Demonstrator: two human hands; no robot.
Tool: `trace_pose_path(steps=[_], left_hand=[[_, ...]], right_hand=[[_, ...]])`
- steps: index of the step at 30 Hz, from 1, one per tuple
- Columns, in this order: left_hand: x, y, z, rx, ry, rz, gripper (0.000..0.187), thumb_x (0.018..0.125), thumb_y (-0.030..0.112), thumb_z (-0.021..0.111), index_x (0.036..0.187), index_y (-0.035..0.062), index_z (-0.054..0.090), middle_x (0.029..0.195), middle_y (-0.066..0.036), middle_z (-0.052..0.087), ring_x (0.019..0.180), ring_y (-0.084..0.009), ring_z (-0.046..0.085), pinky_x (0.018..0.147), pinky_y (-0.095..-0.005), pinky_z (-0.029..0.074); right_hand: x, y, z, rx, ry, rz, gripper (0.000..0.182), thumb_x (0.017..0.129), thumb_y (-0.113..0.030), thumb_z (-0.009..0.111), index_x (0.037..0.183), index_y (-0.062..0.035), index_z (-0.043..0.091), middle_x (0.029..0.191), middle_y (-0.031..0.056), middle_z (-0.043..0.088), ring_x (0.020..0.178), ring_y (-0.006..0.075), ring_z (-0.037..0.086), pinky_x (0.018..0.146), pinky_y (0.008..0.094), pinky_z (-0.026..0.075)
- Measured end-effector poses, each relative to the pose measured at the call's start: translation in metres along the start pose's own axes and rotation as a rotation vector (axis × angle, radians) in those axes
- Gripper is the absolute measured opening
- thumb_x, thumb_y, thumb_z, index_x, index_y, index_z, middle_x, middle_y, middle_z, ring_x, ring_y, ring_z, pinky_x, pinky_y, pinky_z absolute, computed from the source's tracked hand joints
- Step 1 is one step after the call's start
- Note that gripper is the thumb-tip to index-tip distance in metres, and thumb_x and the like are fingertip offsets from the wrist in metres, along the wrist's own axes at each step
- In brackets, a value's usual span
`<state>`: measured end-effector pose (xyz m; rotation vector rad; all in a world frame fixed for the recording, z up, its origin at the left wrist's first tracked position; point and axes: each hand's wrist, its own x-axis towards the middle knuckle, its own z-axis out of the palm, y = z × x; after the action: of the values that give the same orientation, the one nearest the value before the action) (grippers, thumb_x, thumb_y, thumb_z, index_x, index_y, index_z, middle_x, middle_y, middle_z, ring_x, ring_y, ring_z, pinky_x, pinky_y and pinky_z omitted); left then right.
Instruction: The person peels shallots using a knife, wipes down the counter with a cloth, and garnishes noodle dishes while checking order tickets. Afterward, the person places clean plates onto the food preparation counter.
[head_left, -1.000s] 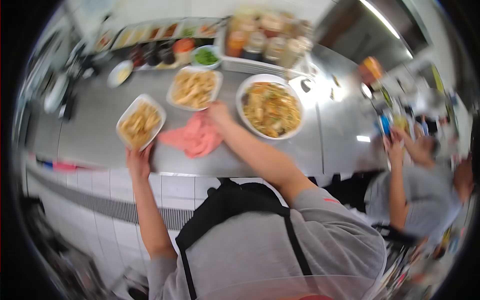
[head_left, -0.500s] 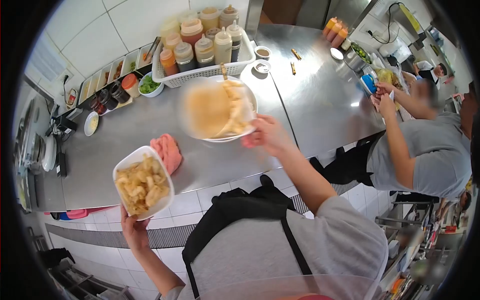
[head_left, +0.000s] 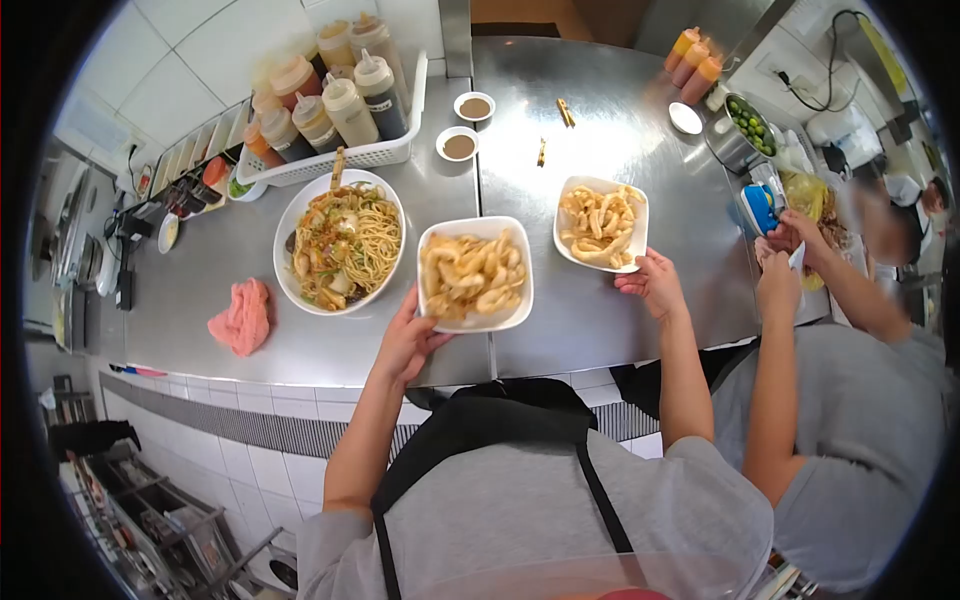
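My left hand [head_left: 408,340] grips the lower left rim of a square white bowl [head_left: 476,275] heaped with pale fried pieces. My right hand [head_left: 655,285] holds the lower right corner of a second white square bowl [head_left: 600,225] with similar fried pieces on paper. Left of both bowls, a round white bowl [head_left: 340,242] of noodles and vegetables rests on the steel counter [head_left: 570,330], with a wooden utensil at its top edge. A crumpled pink cloth [head_left: 240,316] lies at the counter's left part.
A white basket [head_left: 330,163] of squeeze bottles stands at the wall. Two small sauce cups [head_left: 458,145] sit beside it. Small wrapped items [head_left: 566,113] lie farther back. At the right, a co-worker's hands [head_left: 785,250] are near a blue object [head_left: 762,207].
Both hands and their bowls have moved right. The right-hand bowl no longer covers the round bowl, whose noodles now show. The view has shifted too.
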<state>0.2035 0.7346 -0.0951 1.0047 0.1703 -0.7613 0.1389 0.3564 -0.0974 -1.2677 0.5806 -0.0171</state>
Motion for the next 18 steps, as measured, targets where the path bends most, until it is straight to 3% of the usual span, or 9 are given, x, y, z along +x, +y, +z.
trace_pose_path(steps=[3, 4, 6, 8, 11, 14, 16, 17, 18], left_hand=[[0.026, -0.011, 0.025, -0.005, 0.007, 0.028, 0.069, 0.075, -0.005, 0.039, 0.136, 0.0182, 0.016, 0.123, -0.007, 0.043, 0.099, -0.019, 0.054, 0.078, -0.03, 0.049], [0.032, -0.011, 0.03, -0.006, 0.008, 0.056, 0.069, 0.075, -0.005, 0.038, 0.136, 0.0177, 0.015, 0.121, -0.008, 0.045, 0.098, -0.0194, 0.054, 0.079, -0.0303, 0.049], [0.042, -0.013, 0.032, 0.015, 0.022, 0.063, 0.067, 0.077, -0.004, 0.038, 0.136, 0.0176, 0.015, 0.12, -0.009, 0.045, 0.096, -0.0195, 0.055, 0.079, -0.0304, 0.049], [0.046, -0.015, 0.036, 0.032, 0.027, 0.067, 0.065, 0.078, -0.003, 0.039, 0.136, 0.0175, 0.015, 0.12, -0.009, 0.045, 0.095, -0.0195, 0.056, 0.08, -0.0305, 0.049], [0.042, -0.001, 0.045, 0.035, -0.001, 0.044, 0.064, 0.082, 0.003, 0.044, 0.136, 0.0178, 0.013, 0.11, -0.011, 0.053, 0.084, -0.0206, 0.06, 0.073, -0.0279, 0.052], [0.036, 0.003, 0.03, 0.254, 0.16, -0.122, 0.061, 0.083, 0.011, 0.049, 0.135, 0.0186, 0.019, 0.085, -0.01, 0.061, 0.065, -0.0153, 0.061, 0.056, -0.0243, 0.051], [0.035, -0.015, 0.008, 0.665, 0.446, 0.204, 0.041, 0.081, 0.014, 0.053, 0.121, 0.0114, 0.043, 0.062, -0.004, 0.057, 0.05, -0.0114, 0.055, 0.045, -0.0233, 0.044], [0.037, -0.025, 0.002, 0.659, 0.449, 0.208, 0.041, 0.081, 0.014, 0.053, 0.121, 0.0114, 0.043, 0.062, -0.004, 0.057, 0.05, -0.0114, 0.055, 0.045, -0.0233, 0.044], [0.037, -0.036, -0.001, 0.829, 0.473, 0.437, 0.03, 0.081, 0.013, 0.053, 0.11, 0.0083, 0.049, 0.059, -0.002, 0.054, 0.048, -0.0098, 0.051, 0.044, -0.0234, 0.041]], right_hand=[[0.003, -0.032, -0.016, -0.174, -0.04, 0.145, 0.03, 0.084, -0.021, 0.046, 0.101, 0.0028, 0.048, 0.071, 0.0148, 0.06, 0.055, 0.0189, 0.061, 0.044, 0.0245, 0.049], [0.009, -0.046, -0.027, -0.45, 0.027, 0.21, 0.033, 0.084, -0.03, 0.047, 0.09, 0.0013, 0.055, 0.063, 0.0146, 0.06, 0.056, 0.0169, 0.061, 0.043, 0.0237, 0.046], [0.048, -0.061, -0.053, -0.951, 0.279, 0.01, 0.032, 0.082, -0.03, 0.05, 0.073, -0.0008, 0.06, 0.059, 0.0143, 0.059, 0.053, 0.0178, 0.059, 0.044, 0.0281, 0.044], [0.102, -0.084, -0.043, -1.238, 0.456, -0.56, 0.029, 0.079, -0.025, 0.053, 0.063, -0.0012, 0.059, 0.061, 0.0142, 0.059, 0.052, 0.0224, 0.057, 0.049, 0.0328, 0.043], [0.203, -0.109, 0.023, -1.041, 0.272, -0.755, 0.029, 0.075, -0.031, 0.058, 0.082, -0.0038, 0.064, 0.074, 0.0163, 0.061, 0.072, 0.0276, 0.06, 0.065, 0.0365, 0.045], [0.257, -0.109, 0.08, -1.498, 0.224, -0.447, 0.04, 0.065, -0.036, 0.068, 0.086, -0.0032, 0.065, 0.082, 0.0162, 0.063, 0.086, 0.0272, 0.06, 0.077, 0.0355, 0.045], [0.274, -0.102, 0.087, -1.492, 0.195, -0.287, 0.041, 0.066, -0.035, 0.067, 0.088, -0.0006, 0.063, 0.085, 0.0149, 0.063, 0.083, 0.0263, 0.061, 0.074, 0.0341, 0.047], [0.29, -0.096, 0.081, -1.491, 0.161, -0.287, 0.041, 0.068, -0.034, 0.065, 0.09, 0.0004, 0.062, 0.085, 0.0151, 0.063, 0.078, 0.0241, 0.062, 0.069, 0.0322, 0.048], [0.287, -0.098, 0.078, -1.257, 0.088, -0.248, 0.034, 0.07, -0.028, 0.064, 0.09, 0.0, 0.062, 0.08, 0.0137, 0.063, 0.072, 0.0203, 0.062, 0.064, 0.0294, 0.049]])
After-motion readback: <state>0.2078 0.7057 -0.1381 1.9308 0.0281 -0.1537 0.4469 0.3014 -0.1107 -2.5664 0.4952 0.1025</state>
